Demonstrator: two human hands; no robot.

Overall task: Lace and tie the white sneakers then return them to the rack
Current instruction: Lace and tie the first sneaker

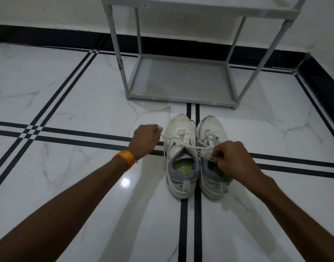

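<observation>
Two white sneakers stand side by side on the floor, toes pointing away from me: the left sneaker and the right sneaker. My left hand sits to the left of the left sneaker, pinching one end of its white lace, which runs taut across the tongue. My right hand hovers over the right sneaker's opening, gripping the other lace end. The right sneaker's laces look loosely crossed. The grey shoe rack stands just beyond the toes, its bottom shelf bare.
White marble floor with black inlay lines spreads all around. A white wall with a black skirting runs behind the rack, and another skirting closes the right side. An orange band is on my left wrist.
</observation>
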